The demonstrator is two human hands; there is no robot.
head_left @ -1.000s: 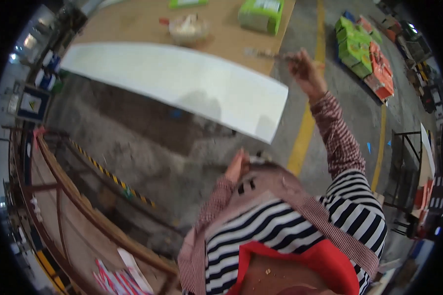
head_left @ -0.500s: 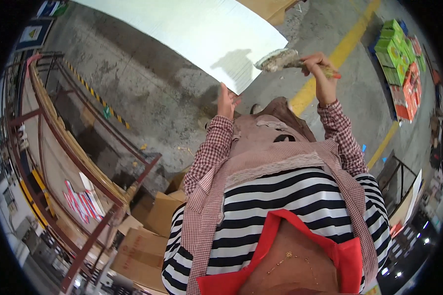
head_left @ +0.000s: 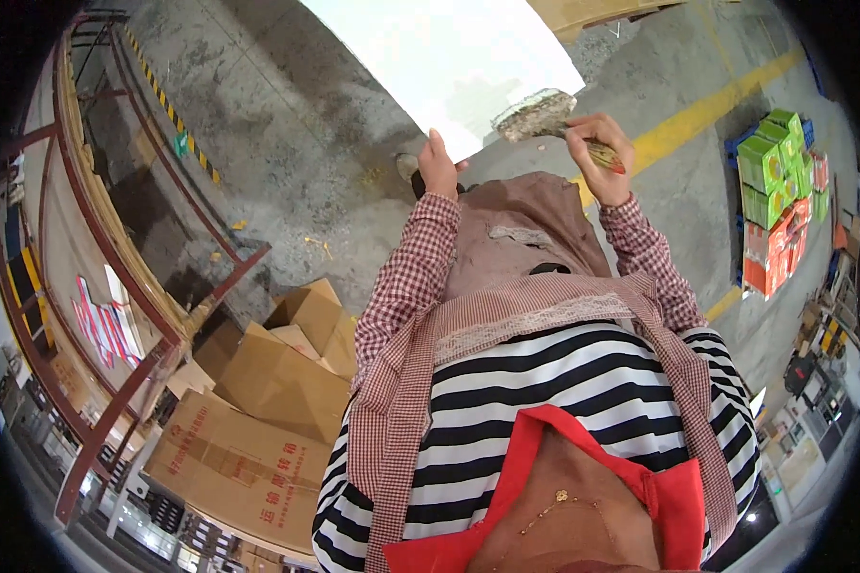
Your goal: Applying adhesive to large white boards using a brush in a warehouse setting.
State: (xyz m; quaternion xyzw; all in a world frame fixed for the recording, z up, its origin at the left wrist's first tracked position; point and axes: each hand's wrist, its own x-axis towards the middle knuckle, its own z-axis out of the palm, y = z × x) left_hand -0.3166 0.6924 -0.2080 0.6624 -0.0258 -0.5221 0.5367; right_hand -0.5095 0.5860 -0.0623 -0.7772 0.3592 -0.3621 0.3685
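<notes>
A long white sheet stretches away from me at the top middle, with its near edge by my hands. My left hand pinches its near left corner, thumb on top and fingers beneath. My right hand is wrapped round the handle of a wide brush with clotted, whitish-grey bristles. The bristles lie over the sheet's near right edge; whether they touch it I cannot tell. A damp-looking or shadowed patch shows on the sheet beside the brush.
On my left stands a brown metal-framed rack with boards. Open cardboard boxes are close by my left side. Stacked green and orange cartons stand at the right beyond a yellow floor line. Brown cardboard lies at the far edge.
The view has turned, bringing more boxes into sight on the left. The brush has moved further over the sheet's near edge. My left hand still grips the sheet's corner.
</notes>
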